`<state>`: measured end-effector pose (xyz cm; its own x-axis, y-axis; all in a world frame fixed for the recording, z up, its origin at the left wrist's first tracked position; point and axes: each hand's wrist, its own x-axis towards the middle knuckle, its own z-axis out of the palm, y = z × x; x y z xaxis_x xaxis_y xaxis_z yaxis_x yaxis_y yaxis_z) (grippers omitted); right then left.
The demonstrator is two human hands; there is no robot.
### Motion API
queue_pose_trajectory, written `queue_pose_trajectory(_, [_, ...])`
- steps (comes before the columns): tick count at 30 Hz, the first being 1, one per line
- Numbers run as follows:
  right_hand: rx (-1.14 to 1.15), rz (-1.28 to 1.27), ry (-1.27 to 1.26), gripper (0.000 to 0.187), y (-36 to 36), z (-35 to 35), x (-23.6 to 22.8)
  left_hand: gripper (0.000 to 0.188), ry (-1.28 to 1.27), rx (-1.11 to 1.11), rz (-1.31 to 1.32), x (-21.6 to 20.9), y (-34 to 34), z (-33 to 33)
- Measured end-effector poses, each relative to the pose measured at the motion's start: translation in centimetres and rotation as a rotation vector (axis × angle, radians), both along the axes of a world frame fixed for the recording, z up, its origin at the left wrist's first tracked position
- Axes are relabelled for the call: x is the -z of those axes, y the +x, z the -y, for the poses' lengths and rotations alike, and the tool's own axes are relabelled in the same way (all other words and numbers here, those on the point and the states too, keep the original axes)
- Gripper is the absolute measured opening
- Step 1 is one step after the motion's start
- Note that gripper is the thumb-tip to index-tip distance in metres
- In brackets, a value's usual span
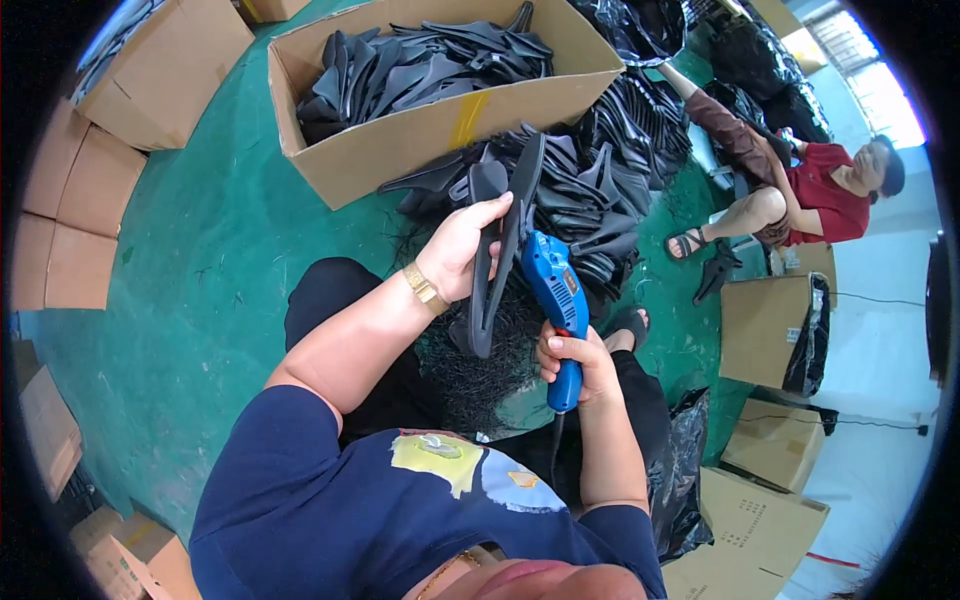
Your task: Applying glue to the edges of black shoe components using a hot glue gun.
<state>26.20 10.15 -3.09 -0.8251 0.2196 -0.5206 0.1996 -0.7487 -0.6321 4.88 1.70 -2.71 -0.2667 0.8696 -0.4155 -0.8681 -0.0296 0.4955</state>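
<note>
My left hand (458, 248) is closed around a long black moulded plastic part (483, 305), which stands nearly upright in front of me. The part has a slotted lower end and a blade-like upper end. In my right hand (584, 362) is a blue corded power tool (556, 284), gripped by its handle with the thumb across it. The tool's head is close against the right side of the part; the exact contact is hidden. Beyond my hands lies a heap of similar black plastic parts (590, 200). Black trimmings (475, 375) are piled on the floor between my legs.
A cardboard box (380, 150) full of black parts stands beyond the heap. More cartons (165, 75) line the left, and others (765, 325) the right. At the far right sits another person (820, 195). A black plastic bag (685, 475) lies by my right side.
</note>
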Motion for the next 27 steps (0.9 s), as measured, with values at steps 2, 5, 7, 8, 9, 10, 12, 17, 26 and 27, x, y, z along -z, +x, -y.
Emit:
queue_pose_trajectory(2, [0.014,0.000,0.007,0.025,0.0,-0.1,0.1,0.029,0.017,0.022,0.009,0.1,0.4,0.1])
queue_pose_trajectory(5, [0.036,-0.004,0.019,0.025,0.0,-0.2,0.0,0.031,-0.033,0.060,0.002,-0.3,0.9,0.4])
queue_pose_trajectory(7, [0.045,-0.007,0.024,0.025,-0.1,-0.3,0.0,0.033,-0.017,0.085,0.022,-0.5,1.2,0.7])
queue_pose_trajectory(8, [0.052,-0.015,0.020,0.024,-0.2,-0.3,0.0,0.033,-0.016,0.086,0.023,-0.4,1.3,0.8])
queue_pose_trajectory(9, [0.059,-0.022,0.016,0.024,-0.2,-0.4,0.0,0.031,0.015,0.107,0.022,-0.3,1.3,1.0])
queue_pose_trajectory(10, [0.060,-0.021,0.019,0.024,0.0,-0.5,0.0,0.030,0.047,0.128,0.022,-0.2,1.4,1.0])
queue_pose_trajectory(12, [0.063,-0.060,-0.031,0.024,0.3,-0.8,0.2,0.029,0.016,0.118,0.029,-0.2,1.7,1.0])
queue_pose_trajectory(17, [0.074,-0.087,-0.029,0.024,0.2,-1.1,0.1,0.028,0.015,0.152,0.043,0.3,1.4,1.3])
queue_pose_trajectory(26, [0.121,-0.096,-0.008,0.022,0.3,-1.3,-0.4,0.027,-0.031,0.261,-0.089,-0.1,1.6,1.9])
queue_pose_trajectory(27, [0.123,-0.118,-0.029,0.022,0.3,-1.4,-0.3,0.027,-0.030,0.256,-0.091,0.0,1.6,1.9])
